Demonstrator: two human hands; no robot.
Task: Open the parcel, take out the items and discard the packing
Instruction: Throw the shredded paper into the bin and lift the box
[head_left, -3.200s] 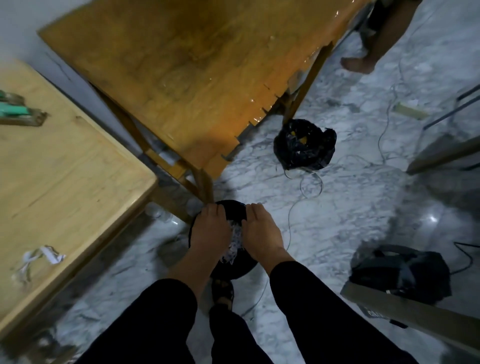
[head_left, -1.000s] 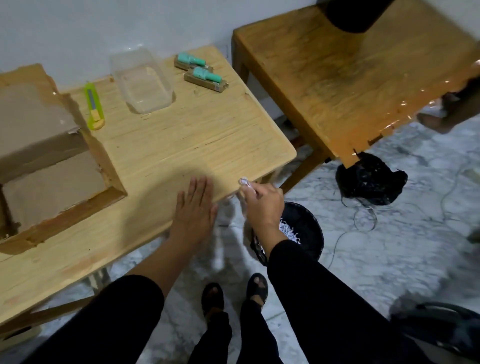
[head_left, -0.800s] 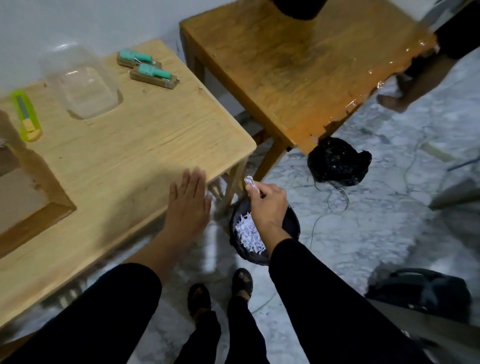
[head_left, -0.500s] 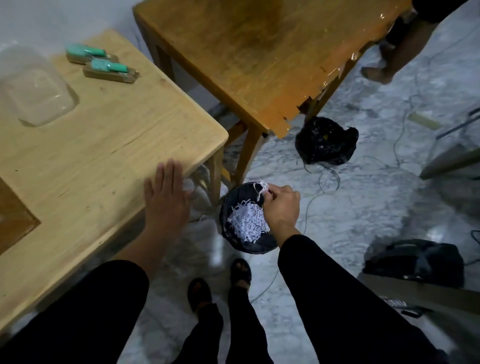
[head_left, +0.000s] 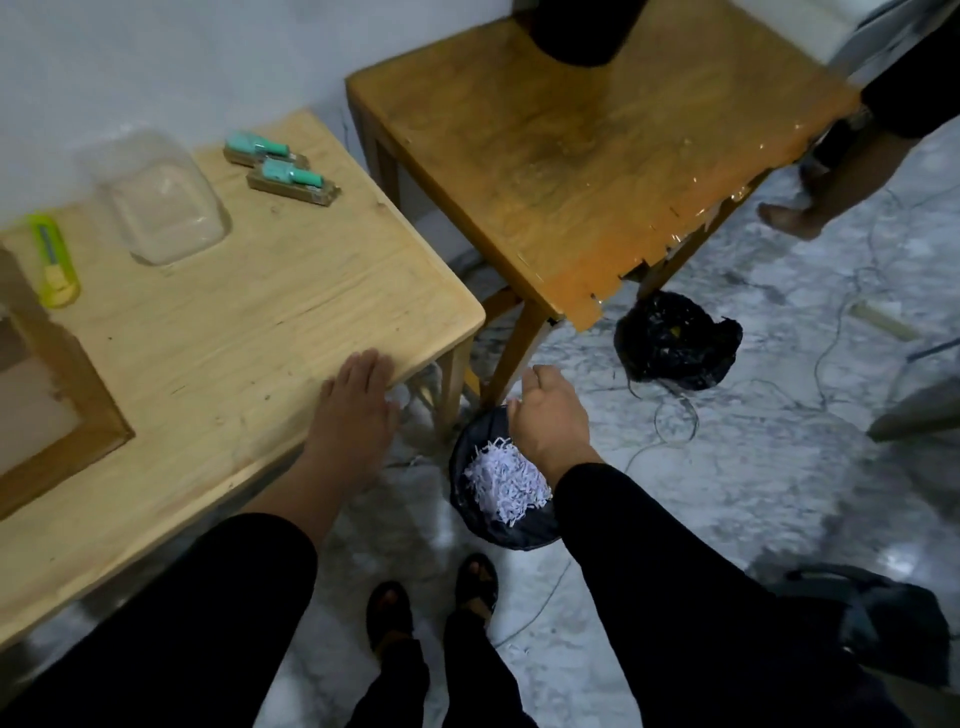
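Observation:
My left hand (head_left: 356, 410) lies flat, fingers apart, on the near right edge of the light wooden table (head_left: 249, 332). My right hand (head_left: 550, 415) hangs over a black bin (head_left: 467, 499) on the floor, fingers loosely spread, with nothing visible in them. White shredded paper packing (head_left: 504, 480) fills the bin. The opened cardboard parcel (head_left: 78, 415) sits at the table's left edge, partly cut off. On the table's far side lie two green items on card backing (head_left: 291, 179), a clear plastic container (head_left: 161, 208) and a yellow-green utility knife (head_left: 52, 260).
A darker wooden table (head_left: 571, 145) stands to the right of mine. Under its corner sits a black plastic bag (head_left: 675, 338), with thin cables (head_left: 675, 426) on the marble floor. Another person's bare leg (head_left: 795, 208) is at the far right. A dark bag (head_left: 872, 634) lies at the lower right.
My right hand carried a small tuft of shredded paper from the table edge over the bin and no longer shows it. My left hand stayed flat on the table. The view swung back left.

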